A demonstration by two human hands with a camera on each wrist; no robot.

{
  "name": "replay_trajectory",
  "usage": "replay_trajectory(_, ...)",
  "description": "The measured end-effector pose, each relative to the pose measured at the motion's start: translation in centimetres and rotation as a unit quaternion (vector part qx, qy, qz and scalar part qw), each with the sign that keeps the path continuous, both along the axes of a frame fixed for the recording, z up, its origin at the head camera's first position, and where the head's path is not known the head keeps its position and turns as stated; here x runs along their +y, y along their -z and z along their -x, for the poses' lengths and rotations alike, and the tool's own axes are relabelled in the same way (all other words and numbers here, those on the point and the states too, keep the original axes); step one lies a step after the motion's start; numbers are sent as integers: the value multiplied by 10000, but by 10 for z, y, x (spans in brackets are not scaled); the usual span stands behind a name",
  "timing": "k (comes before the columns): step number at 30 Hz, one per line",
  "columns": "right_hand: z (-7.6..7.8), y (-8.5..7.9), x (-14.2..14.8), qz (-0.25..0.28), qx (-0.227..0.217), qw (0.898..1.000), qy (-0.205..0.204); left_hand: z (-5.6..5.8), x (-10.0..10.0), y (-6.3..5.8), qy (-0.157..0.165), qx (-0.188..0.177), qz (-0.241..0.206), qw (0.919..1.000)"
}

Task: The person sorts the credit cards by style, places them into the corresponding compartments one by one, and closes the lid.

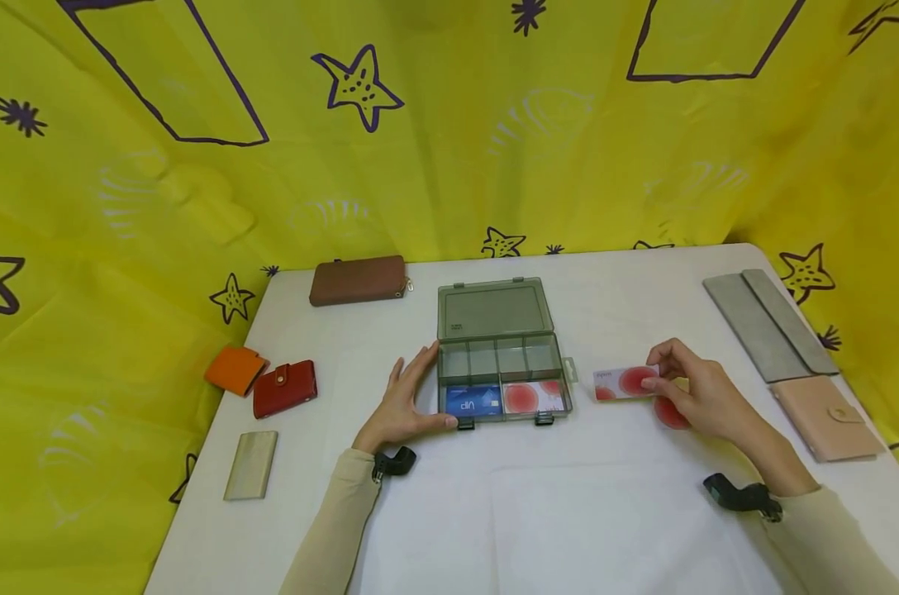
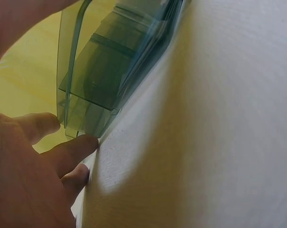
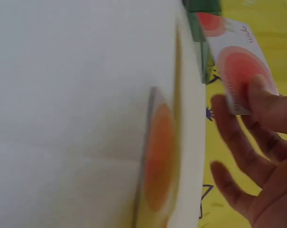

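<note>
A translucent green compartment box lies with its lid folded back, away from me. In its two front compartments are a blue VIP card and a white card with red circles. My left hand is spread against the box's left side, thumb at the front corner and fingertips touching the edge. To the right of the box, my right hand pinches a red-and-white card between thumb and fingers. Another card with a red circle lies on the table below that hand, partly hidden.
A brown zip wallet lies at the back left. Left are an orange wallet, a red snap wallet and a beige card holder. A grey wallet and a pink wallet lie along the right side.
</note>
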State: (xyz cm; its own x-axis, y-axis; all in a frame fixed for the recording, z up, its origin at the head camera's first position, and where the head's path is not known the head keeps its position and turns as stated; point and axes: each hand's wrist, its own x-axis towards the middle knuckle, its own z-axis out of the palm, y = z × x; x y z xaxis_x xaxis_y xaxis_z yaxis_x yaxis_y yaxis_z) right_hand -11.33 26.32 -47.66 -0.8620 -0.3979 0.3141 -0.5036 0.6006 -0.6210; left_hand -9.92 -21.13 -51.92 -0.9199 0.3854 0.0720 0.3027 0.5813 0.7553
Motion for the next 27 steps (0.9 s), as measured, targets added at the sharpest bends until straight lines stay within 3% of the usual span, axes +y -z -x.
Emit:
replay_trajectory(5, 12, -7, -5, 468, 217, 9986, 123, 1, 0, 0, -21, -11, 40, 10000)
replay_trajectory(10, 19, -8, -21, 1321, -197, 9910, -35, 1, 0, -1, 21, 39, 30, 10000)
replay_trajectory(12, 21, -9, -29, 1736, -542, 9832, -119, 1, 0, -1, 30, 38, 28, 10000)
replay_trajectory(15, 22, -10, -41, 2426, -1265, 9610, -411, 2, 0, 0, 16, 22, 48, 10000)
replay_trajectory(19, 22, -9, -57, 2729, -1855, 9414, -699, 3, -1, 0, 5, 39, 38, 10000)
replay_trajectory(27, 24, 2, -83, 1973, -1642, 9640, -697, 1, -1, -1, 85, 81, -94, 9999)
